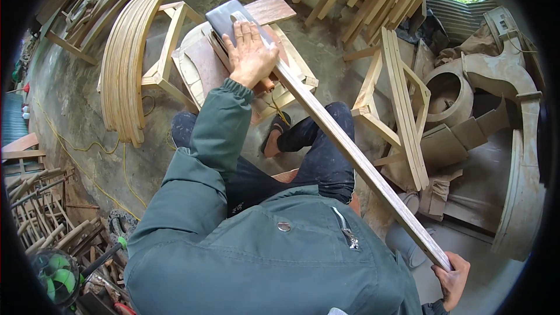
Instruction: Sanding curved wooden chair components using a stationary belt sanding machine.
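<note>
A long, narrow wooden bar [361, 166] slants from the work support in front of me down to the lower right. My left hand [252, 52] lies on its far end with fingers stretched flat. A broad, smooth grey surface [220, 18] shows there, and a small tan scrap [237, 17] peeks out past my fingertips. Whether the grey part belongs to the bar I cannot tell. At the near end, my right hand [454, 280] is closed around the bar. Under the far end sits a low support [195, 64] padded with pale sheets and boards.
Curved wooden slats [125, 70] stand stacked at the left. Wooden frames [399, 105] rise at the right, before large carved pieces [516, 81]. A yellow cord [87, 166] runs over the floor. A green-bladed fan [58, 274] and piled sticks [44, 221] occupy the lower left.
</note>
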`<state>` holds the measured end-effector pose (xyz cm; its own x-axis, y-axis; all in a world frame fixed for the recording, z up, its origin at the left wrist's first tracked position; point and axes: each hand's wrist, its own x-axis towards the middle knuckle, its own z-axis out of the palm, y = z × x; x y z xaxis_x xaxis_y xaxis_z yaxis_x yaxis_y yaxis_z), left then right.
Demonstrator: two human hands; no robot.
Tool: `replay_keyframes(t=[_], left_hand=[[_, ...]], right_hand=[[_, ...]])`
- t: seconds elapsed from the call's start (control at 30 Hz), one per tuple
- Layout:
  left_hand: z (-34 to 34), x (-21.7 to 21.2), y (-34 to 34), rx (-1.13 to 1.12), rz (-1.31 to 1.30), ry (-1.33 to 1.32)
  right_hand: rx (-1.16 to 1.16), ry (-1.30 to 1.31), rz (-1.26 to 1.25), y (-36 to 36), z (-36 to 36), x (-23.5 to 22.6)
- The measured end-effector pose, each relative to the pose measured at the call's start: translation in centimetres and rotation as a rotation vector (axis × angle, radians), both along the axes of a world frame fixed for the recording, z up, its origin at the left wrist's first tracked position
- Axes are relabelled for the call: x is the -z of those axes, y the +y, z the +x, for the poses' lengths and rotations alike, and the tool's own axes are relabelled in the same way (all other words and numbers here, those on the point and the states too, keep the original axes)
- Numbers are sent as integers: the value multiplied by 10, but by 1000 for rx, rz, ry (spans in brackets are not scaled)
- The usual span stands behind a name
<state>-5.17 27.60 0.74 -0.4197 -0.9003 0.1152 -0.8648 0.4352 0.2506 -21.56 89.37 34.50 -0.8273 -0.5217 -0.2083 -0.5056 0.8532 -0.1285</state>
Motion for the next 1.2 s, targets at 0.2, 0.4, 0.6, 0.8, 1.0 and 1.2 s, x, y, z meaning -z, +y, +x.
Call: replay_keyframes(t=[0.2, 0.4, 0.6, 0.8, 1.0, 1.2], left_hand=[[9, 4, -20, 28, 6, 39], [13, 8, -61, 33, 26, 64], [16, 6, -98, 64, 15, 45], [22, 4, -166, 39, -17, -38], [27, -4, -200, 11, -10, -94], [24, 14, -119, 31, 13, 48]], right_hand=[[85, -91, -37, -31, 3, -17], [-70, 3, -25, -47, -1, 0], [-150, -43, -27, -76, 6, 15], [-340, 2, -139, -100, 17, 57], [-405, -16, -158, -124, 29, 52], [-389, 42, -87, -86, 31, -24]])
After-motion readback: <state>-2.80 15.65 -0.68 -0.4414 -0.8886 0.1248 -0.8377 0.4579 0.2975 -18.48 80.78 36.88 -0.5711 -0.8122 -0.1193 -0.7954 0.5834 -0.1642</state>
